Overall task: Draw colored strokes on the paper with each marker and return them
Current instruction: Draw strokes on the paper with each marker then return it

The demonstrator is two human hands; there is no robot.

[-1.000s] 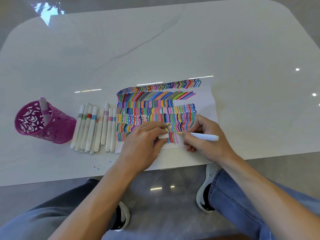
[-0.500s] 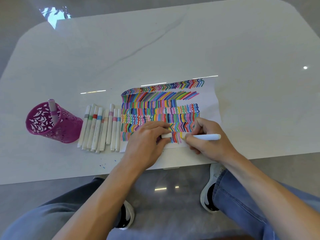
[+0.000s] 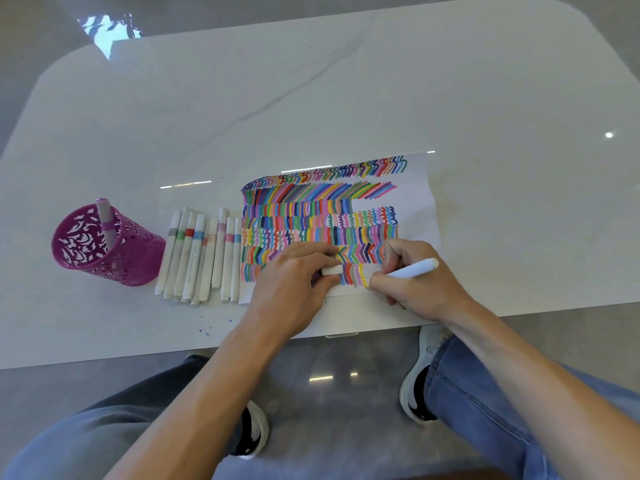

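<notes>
Head view, person seated at a glossy white marble-pattern table (image 3: 346, 98). A white sheet of paper (image 3: 420, 202), covered in rows of multicoloured strokes, lies flat near the table's front edge.

Right hand (image 3: 420, 285): fingers closed around a white-barrelled marker (image 3: 414, 269), held pen-style, barrel slanting up and to the right. The tip end is down at the bottom row of strokes, beside a yellow stroke (image 3: 363, 279); the tip itself is hidden by the fingertips, so contact with the paper cannot be confirmed.

Left hand (image 3: 294, 285): resting on the lower left part of the paper, fingers curled around a short white marker cap (image 3: 331, 270), whose end shows between thumb and fingers.

Just left of the paper: a row of white markers with coloured bands (image 3: 197, 254) lying side by side on the table, roughly parallel, the rightmost touching the paper's edge.

Further left: a magenta perforated pen cup (image 3: 114, 258), with one marker with a pink band (image 3: 105, 221) standing in it, leaning against the rim.

Small blue ink specks (image 3: 206, 330) on the table near the front edge, below the marker row.
</notes>
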